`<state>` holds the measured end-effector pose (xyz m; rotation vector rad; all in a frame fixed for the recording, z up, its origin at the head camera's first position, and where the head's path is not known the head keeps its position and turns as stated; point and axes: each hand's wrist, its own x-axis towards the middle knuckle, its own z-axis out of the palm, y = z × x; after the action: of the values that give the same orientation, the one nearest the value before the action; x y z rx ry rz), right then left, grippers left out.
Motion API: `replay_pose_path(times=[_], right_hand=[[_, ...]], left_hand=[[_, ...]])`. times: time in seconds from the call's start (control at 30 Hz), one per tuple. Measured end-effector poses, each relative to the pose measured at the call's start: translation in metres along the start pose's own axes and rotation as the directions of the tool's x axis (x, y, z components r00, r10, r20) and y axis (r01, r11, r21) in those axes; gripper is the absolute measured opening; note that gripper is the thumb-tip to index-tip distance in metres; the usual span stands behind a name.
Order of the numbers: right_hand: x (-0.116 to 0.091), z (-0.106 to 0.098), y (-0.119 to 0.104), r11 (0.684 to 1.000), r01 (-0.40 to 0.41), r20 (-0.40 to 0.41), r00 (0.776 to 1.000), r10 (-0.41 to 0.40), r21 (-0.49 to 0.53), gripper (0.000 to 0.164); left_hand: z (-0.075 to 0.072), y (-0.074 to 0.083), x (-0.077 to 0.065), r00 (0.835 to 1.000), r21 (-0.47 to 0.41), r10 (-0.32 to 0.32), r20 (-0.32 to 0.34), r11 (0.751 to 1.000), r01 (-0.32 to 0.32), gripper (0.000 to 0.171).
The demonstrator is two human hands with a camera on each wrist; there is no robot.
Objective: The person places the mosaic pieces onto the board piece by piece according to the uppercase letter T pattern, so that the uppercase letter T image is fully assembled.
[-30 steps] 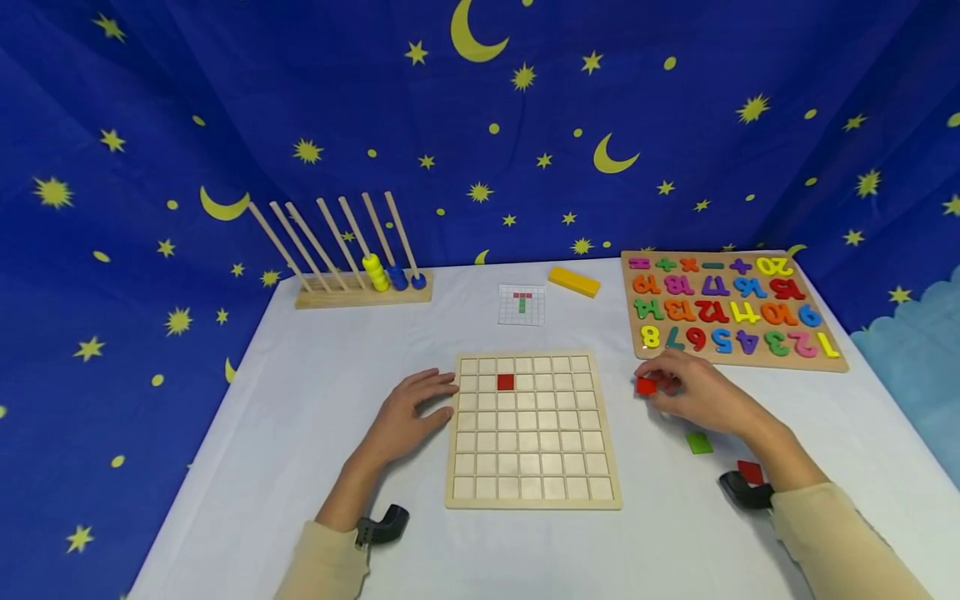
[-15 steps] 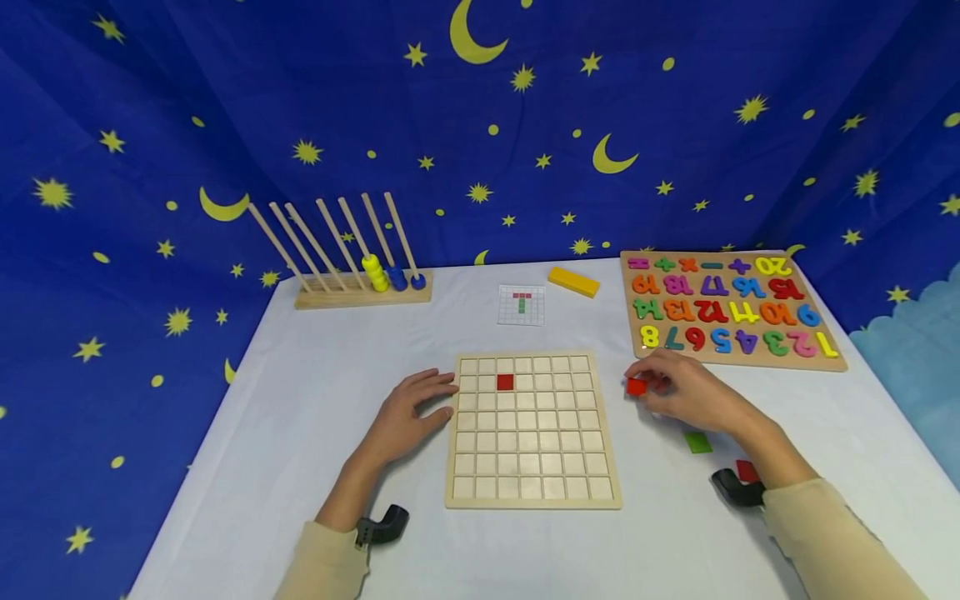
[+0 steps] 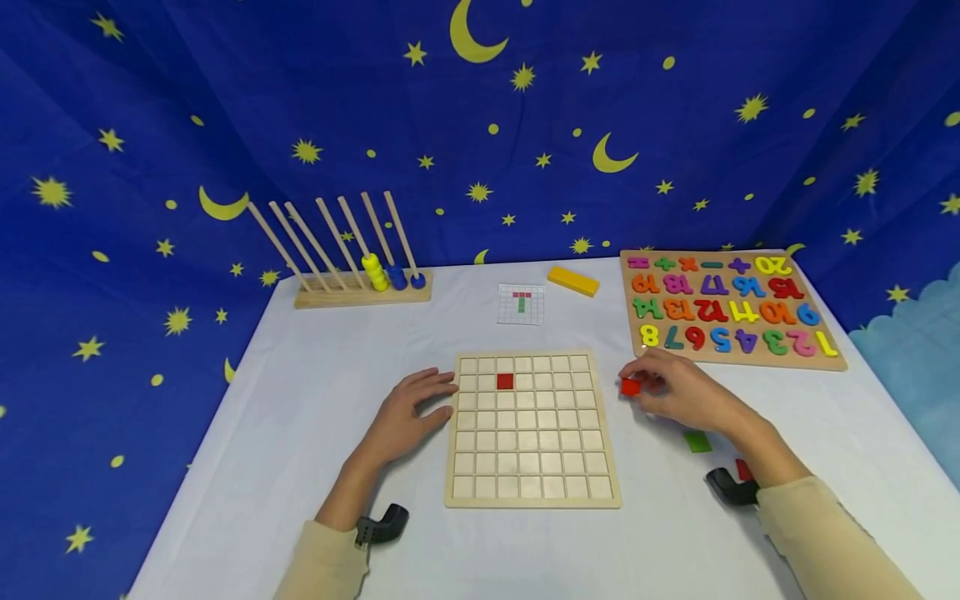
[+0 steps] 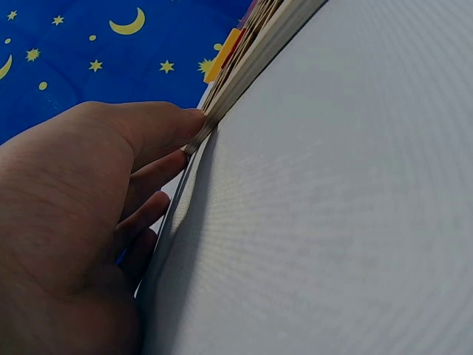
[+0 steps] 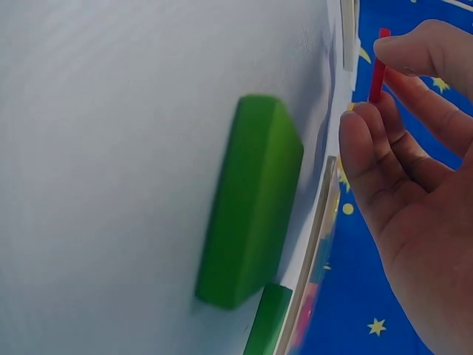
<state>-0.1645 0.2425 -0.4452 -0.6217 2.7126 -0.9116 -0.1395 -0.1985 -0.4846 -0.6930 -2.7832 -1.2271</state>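
A red square tile (image 3: pixel 631 387) is pinched between the thumb and fingers of my right hand (image 3: pixel 678 390), to the right of the wooden grid board (image 3: pixel 534 503). The right wrist view shows this tile (image 5: pixel 379 70) edge-on, raised off the cloth. Another red tile (image 3: pixel 506 382) sits in a cell of the board's second row from the top. My left hand (image 3: pixel 406 422) rests at the board's left edge, fingers loosely spread, the fingertips right at the rim. Near my right wrist lie a green tile (image 3: pixel 697 442) and a red tile (image 3: pixel 743 470), the latter partly hidden by the arm.
Behind the board lies a small card (image 3: pixel 521 305) with a red and green T pattern, beside a yellow block (image 3: pixel 573 282). At the back right is a number puzzle (image 3: pixel 738 360). A peg abacus (image 3: pixel 363 297) stands at the back left. The right wrist view shows two green pieces (image 5: pixel 251 203).
My right hand has moved slightly left toward the board with the red tile in its fingers. The arm now covers more of the red tile on the cloth. My left hand stays put.
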Motion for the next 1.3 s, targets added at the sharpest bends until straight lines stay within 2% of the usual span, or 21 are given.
replay_pose_path(times=[1.3], right_hand=[[0.014,0.006,-0.016,0.995,0.089,0.002,0.996,-0.089,-0.044,0.035]], left_hand=[[0.002,-0.002,0.000,1.000,-0.005,-0.017,-0.019,1.000,0.017,0.033]])
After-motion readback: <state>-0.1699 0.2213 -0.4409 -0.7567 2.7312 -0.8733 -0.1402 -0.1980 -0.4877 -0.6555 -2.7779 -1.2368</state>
